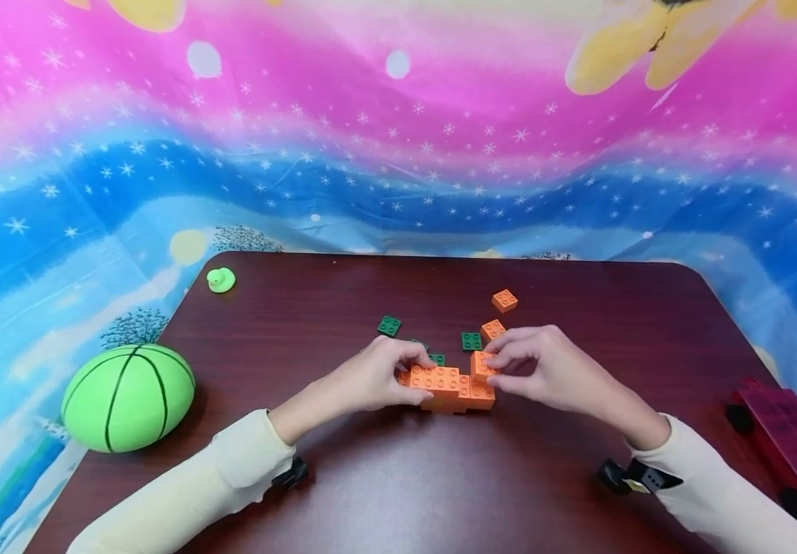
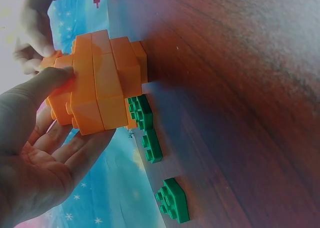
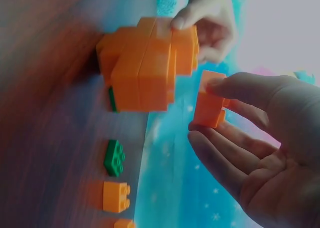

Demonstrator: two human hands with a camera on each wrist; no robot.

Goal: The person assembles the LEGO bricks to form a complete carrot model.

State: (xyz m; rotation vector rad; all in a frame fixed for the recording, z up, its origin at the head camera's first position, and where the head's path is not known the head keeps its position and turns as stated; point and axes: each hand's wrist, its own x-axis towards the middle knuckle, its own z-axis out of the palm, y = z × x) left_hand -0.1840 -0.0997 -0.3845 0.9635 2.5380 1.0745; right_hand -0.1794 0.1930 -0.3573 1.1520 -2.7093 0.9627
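Observation:
An orange block assembly (image 1: 445,382), built of several toy bricks, stands on the table in the middle of the head view. My left hand (image 1: 378,375) grips its left end, thumb on the near side and fingers behind. Between thumb and fingers, my right hand (image 1: 540,365) pinches a loose orange brick (image 3: 209,100) over the assembly's right end. A gap shows between that brick and the assembly in the right wrist view. Behind the hands lie green bricks (image 1: 471,341) and another orange brick (image 1: 492,331). Some green pieces are partly hidden by the left hand and assembly.
Farther back sit an orange brick (image 1: 505,300) and a green brick (image 1: 389,325). A green ball (image 1: 128,398) rests at the table's left edge, a small green duck (image 1: 221,280) at the far left corner. A red toy vehicle (image 1: 789,446) stands at the right edge.

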